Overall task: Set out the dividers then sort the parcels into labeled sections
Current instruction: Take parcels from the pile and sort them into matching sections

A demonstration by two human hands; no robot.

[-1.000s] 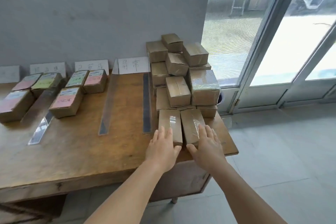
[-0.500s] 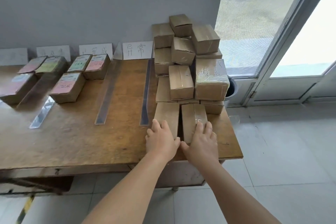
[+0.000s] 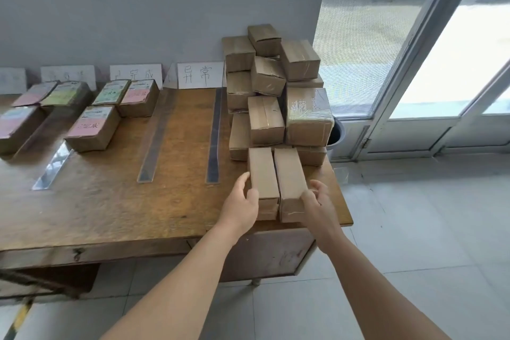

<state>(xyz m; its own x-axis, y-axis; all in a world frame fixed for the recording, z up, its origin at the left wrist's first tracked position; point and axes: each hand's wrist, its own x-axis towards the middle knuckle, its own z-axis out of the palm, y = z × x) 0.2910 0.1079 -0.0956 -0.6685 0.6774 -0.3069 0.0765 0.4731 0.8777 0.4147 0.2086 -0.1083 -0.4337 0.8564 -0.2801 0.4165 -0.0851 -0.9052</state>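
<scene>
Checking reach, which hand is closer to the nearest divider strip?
Left. The left hand sits just right of the divider; the right hand is farther right, past both parcels.

Counter [image 3: 105, 201] fills left and centre. Parcel stack [image 3: 273, 91] at 1 o'clock on counter's right end, against wall. Two parcels [image 3: 276, 179] side by side at stack's near foot, touching each other. Left hand [image 3: 242, 207] on their left side, right hand [image 3: 317, 201] on their right. Three dividers [image 3: 150, 135] lie across counter at 11 o'clock, left of stack. Labelled parcels [image 3: 93, 127] at 10 o'clock, between dividers. Section labels [image 3: 200, 74] stand behind, along wall. Bin [image 3: 337, 132] on floor behind counter's right end.
</scene>
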